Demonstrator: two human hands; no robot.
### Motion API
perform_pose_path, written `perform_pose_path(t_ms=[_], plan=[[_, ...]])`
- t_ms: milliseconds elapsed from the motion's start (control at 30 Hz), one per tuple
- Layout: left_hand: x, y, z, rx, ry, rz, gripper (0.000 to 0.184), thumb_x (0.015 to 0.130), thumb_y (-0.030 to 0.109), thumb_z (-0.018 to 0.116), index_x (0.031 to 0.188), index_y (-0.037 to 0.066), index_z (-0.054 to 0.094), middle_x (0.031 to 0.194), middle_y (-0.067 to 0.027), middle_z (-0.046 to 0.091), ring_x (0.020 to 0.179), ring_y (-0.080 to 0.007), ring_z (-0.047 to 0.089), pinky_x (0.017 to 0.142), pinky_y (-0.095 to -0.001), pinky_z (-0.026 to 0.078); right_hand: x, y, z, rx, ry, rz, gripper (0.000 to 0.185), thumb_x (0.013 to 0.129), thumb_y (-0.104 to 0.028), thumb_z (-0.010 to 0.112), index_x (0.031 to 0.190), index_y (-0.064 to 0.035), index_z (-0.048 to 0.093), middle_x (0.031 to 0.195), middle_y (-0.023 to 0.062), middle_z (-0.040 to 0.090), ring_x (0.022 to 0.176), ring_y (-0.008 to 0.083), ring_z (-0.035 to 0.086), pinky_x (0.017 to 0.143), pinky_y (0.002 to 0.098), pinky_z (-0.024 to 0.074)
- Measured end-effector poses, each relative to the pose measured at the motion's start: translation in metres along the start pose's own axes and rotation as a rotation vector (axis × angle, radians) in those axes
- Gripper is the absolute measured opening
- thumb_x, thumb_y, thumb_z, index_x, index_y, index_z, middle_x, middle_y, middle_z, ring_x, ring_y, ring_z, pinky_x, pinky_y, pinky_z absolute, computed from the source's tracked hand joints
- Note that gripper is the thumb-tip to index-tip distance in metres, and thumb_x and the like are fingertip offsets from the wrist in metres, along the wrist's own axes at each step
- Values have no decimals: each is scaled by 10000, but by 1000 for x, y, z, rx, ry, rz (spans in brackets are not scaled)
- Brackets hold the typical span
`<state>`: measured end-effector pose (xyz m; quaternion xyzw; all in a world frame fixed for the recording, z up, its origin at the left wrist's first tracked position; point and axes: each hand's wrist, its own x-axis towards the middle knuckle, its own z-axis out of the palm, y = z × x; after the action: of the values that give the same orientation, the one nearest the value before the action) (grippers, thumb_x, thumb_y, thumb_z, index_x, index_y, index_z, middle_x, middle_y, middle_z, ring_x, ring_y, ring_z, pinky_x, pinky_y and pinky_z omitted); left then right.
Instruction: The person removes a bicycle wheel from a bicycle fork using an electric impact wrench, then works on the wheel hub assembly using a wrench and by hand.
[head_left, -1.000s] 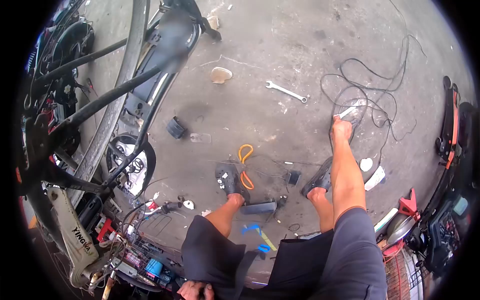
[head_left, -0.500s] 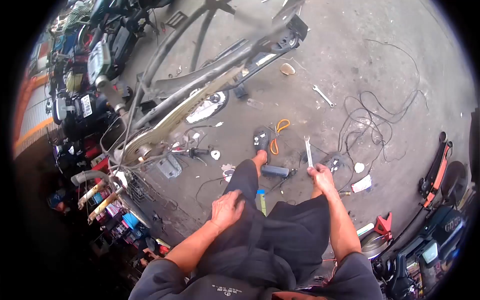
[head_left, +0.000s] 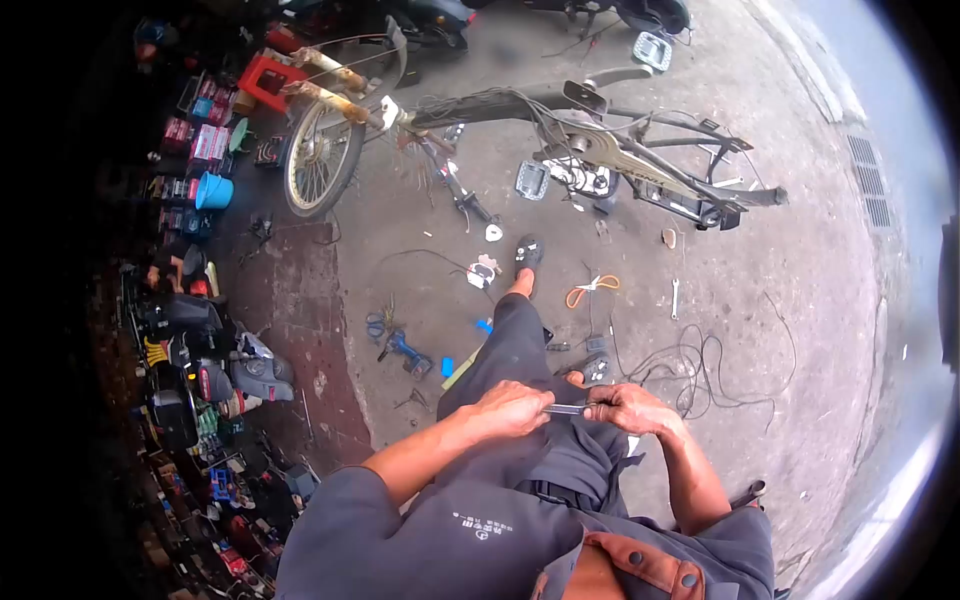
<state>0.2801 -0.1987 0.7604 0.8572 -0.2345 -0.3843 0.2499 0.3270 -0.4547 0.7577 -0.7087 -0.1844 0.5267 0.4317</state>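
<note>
In front of my waist, my left hand (head_left: 514, 408) and my right hand (head_left: 622, 408) are closed on opposite ends of one wrench (head_left: 566, 409). Only its middle shows between them. Another wrench (head_left: 675, 298) lies on the concrete floor, right of the orange-handled scissors (head_left: 592, 290). My left foot (head_left: 528, 256) is forward. Beyond it stands a stripped vehicle frame (head_left: 600, 150) with a spoked wheel (head_left: 322, 160).
A tangle of black cable (head_left: 700, 372) lies at the right. A blue power tool (head_left: 405, 355) is on the floor at the left. Shelves of parts, a blue bucket (head_left: 213, 191) and a red stand (head_left: 268, 80) line the left side.
The view has turned left. My right hand has picked up a wrench from the floor and brought it to my waist. My left hand has come off my thigh and closed on it.
</note>
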Motion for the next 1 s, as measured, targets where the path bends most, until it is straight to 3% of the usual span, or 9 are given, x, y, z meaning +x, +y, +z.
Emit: perform_pose_path(t_ms=[167, 367, 400, 433, 500, 567, 733, 833, 1000], plan=[[-67, -8, -9, -290, 126, -238, 267, 920, 283, 596, 1011, 32, 593, 912, -224, 668, 888, -430, 630, 744, -495, 487, 40, -63, 18, 31, 52, -31, 302, 930, -329, 605, 926, -29, 642, 777, 131, 605, 763, 265, 586, 718, 377, 464], [-122, -78, 9, -771, 616, -318, 364, 956, 278, 574, 1213, 19, 588, 1032, -236, 666, 980, -364, 653, 857, -418, 485, 151, -143, 54, 294, 62, -107, 394, 987, -392, 549, 887, -13, 589, 756, 33, 580, 710, 124, 517, 668, 293, 443], [-137, -96, 4, -798, 677, -323, 378, 945, 302, 572, 1170, -1, 573, 929, -270, 653, 936, -457, 622, 814, -458, 487, 175, -157, 64, 322, 80, -103, 393, 984, -390, 556, 887, -11, 588, 758, 34, 583, 704, 125, 514, 667, 290, 442], [-152, -119, 1, -784, 759, -345, 368, 942, 294, 577, 1165, 0, 579, 920, -258, 660, 913, -428, 640, 808, -448, 489, 200, -169, 72, 348, 105, -98, 392, 982, -389, 562, 887, -9, 588, 761, 35, 586, 698, 126, 510, 666, 287, 441], [-191, -170, -19, -845, 835, -454, 302, 940, 243, 603, 1139, 16, 619, 765, -94, 637, 664, -176, 622, 610, -333, 501, 257, -188, 86, 358, 133, -131, 388, 971, -381, 583, 950, 6, 611, 782, 53, 617, 713, 131, 543, 670, 288, 453], [-217, -249, -15, -884, 978, -531, 242, 937, 251, 607, 1008, 19, 617, 670, -22, 564, 550, -102, 532, 494, -293, 450, 316, -218, 99, 349, 165, -143, 381, 977, -363, 578, 1002, 14, 624, 796, 71, 645, 720, 139, 586, 683, 288, 480], [-290, -410, -56, -1102, 1035, -813, 276, 958, 291, 583, 872, 29, 572, 617, -5, 533, 507, -103, 515, 482, -280, 445, 466, -291, 118, 400, 160, 28, 334, 927, -327, 627, 1028, -9, 620, 785, 15, 597, 697, 105, 541, 624, 263, 435], [-342, -446, -102, -1258, 1093, -739, 311, 974, 297, 570, 840, 20, 532, 588, -24, 522, 504, -132, 528, 458, -309, 442, 536, -343, 131, 370, 215, 22, 396, 904, -366, 649, 1022, 12, 631, 813, 50, 634, 716, 125, 573, 634, 275, 463], [-377, -513, -157, -1098, 1056, -759, 252, 966, 244, 562, 881, 7, 546, 605, -16, 526, 523, -119, 528, 506, -287, 455, 608, -420, 131, 327, 333, -38, 357, 926, -336, 640, 1045, 1, 636, 834, 70, 651, 768, 141, 598, 699, 290, 477]])
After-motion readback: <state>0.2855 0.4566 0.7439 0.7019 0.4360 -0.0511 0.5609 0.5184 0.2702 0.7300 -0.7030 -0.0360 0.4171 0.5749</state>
